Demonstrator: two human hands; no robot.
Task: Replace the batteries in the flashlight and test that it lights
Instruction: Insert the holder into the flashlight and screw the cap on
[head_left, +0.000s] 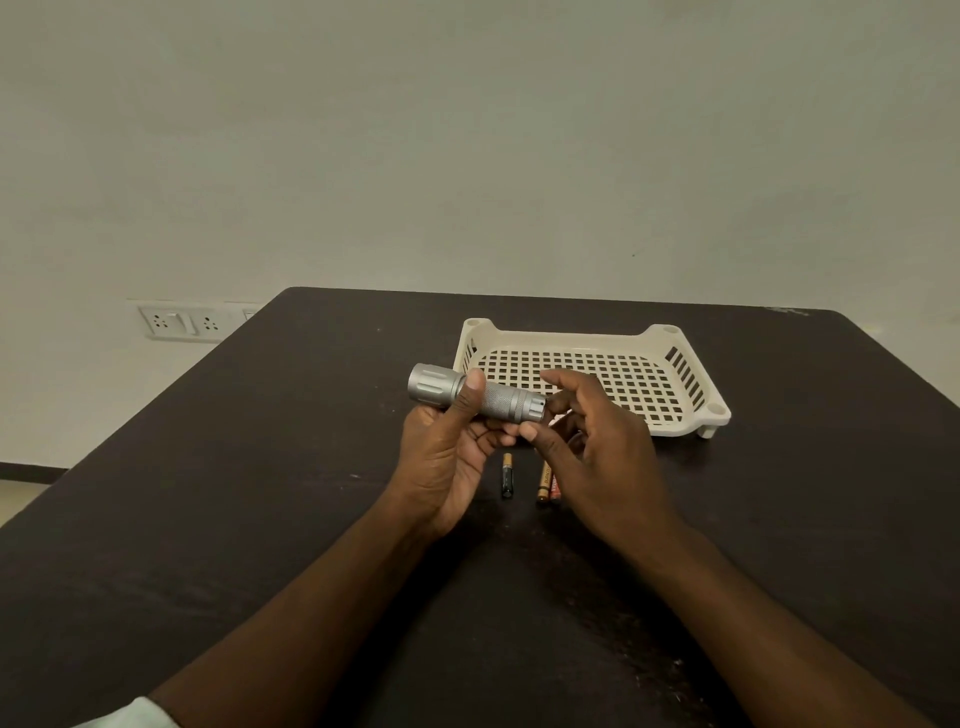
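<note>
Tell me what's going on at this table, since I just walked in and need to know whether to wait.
A person holds a silver flashlight above the dark table: the left hand grips its body, while the right hand is at its tail end, fingers loosely curled. Three batteries lie loose on the table under the hands. The cream basket behind holds nothing visible. The flashlight shows no light.

We see two bare forearms and hands, left hand (447, 457) and right hand (597, 457), with a pale sleeve (132, 716) far back from the left fingers.
</note>
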